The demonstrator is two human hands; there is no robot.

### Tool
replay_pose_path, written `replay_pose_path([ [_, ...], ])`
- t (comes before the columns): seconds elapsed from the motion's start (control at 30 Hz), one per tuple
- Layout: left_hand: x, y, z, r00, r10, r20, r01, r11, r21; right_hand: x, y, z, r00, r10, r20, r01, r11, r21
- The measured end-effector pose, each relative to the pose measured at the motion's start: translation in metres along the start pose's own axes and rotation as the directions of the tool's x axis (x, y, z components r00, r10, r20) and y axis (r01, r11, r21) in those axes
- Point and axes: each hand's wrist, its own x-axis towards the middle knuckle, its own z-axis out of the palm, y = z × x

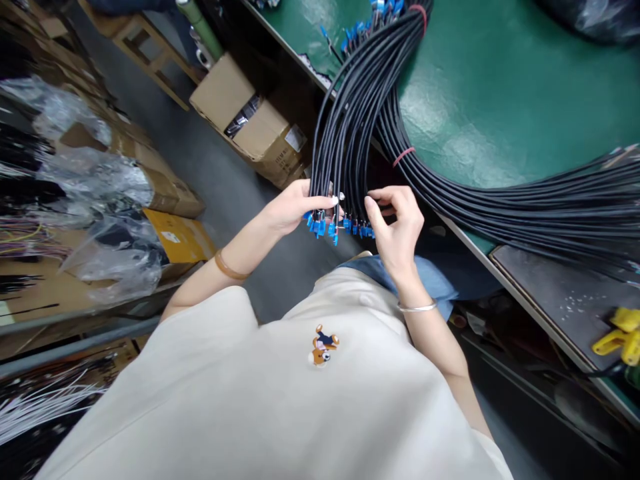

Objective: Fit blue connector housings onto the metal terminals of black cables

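A thick bundle of black cables [357,113] droops over the near edge of the green table, its ends tipped with blue connectors [320,225]. My left hand [293,208] is closed around part of these cables just above the connectors, thumb lying across the front. At the right side of the same hanging ends, my right hand [397,220] has thumb and forefinger bent close to the cables. Whether those fingertips pinch one cable is too small to make out. A red tie [424,19] binds the bundle higher up.
A second black cable bundle [500,203] with a red band [404,157] stretches right across the green table [465,87]. Yellow clamp-like pieces [620,337] lie on a grey board. Open cardboard boxes [250,123] stand on the floor; plastic-wrapped goods [95,173] fill the left shelf.
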Motion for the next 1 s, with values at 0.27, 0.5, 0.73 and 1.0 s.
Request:
replay_pose_path([
  [0.27,0.006,-0.005,0.006,0.994,0.095,-0.050,-0.091,0.994,0.067,-0.003,-0.001,0.015,0.871,0.211,0.443,-0.373,0.871,0.318],
  [0.5,0.010,-0.008,0.005,0.996,0.063,-0.060,-0.058,0.995,0.080,-0.001,0.008,0.017,0.808,0.235,0.541,-0.505,0.749,0.429],
  [0.73,0.012,-0.015,-0.001,0.991,0.076,-0.113,-0.066,0.993,0.093,0.005,0.019,0.009,0.838,0.242,0.489,-0.444,0.823,0.354],
  [1.0,0.015,-0.019,0.007,0.989,0.142,-0.035,-0.137,0.984,0.110,0.006,0.009,0.022,0.805,0.221,0.550,-0.389,0.897,0.210],
])
